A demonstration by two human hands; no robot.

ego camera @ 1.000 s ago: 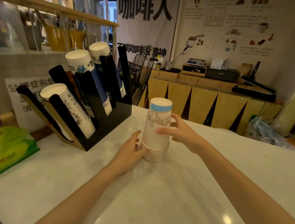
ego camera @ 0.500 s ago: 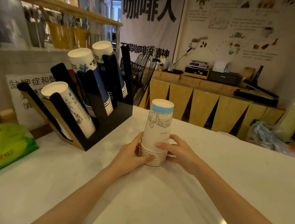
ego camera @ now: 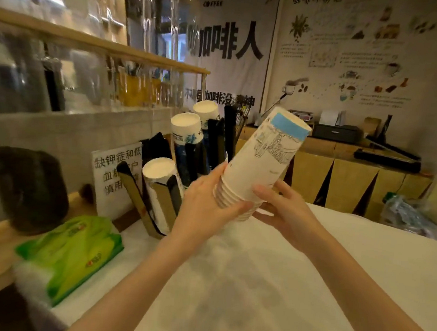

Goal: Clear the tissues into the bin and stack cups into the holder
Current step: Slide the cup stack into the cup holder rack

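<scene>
A stack of several nested paper cups [ego camera: 261, 158], white with a blue band and a line drawing, is held upside down in the air and tilted to the right above the white counter [ego camera: 267, 288]. My left hand [ego camera: 206, 201] grips its rim end from the left and my right hand [ego camera: 284, 210] grips it from the right. Just behind and left of the stack stands the black slanted cup holder [ego camera: 173, 187], with three rows of cups lying in it.
A green tissue pack [ego camera: 72, 250] lies at the counter's left edge. A white sign [ego camera: 113, 174] stands behind the holder, with a dark rounded object [ego camera: 27, 188] to its left. A wooden shelf with glass runs along the left. Wooden cabinets stand beyond the counter.
Both hands closed on the cup stack, lifted it off the counter and tipped it rightward. The view has swung left and nearer to the holder.
</scene>
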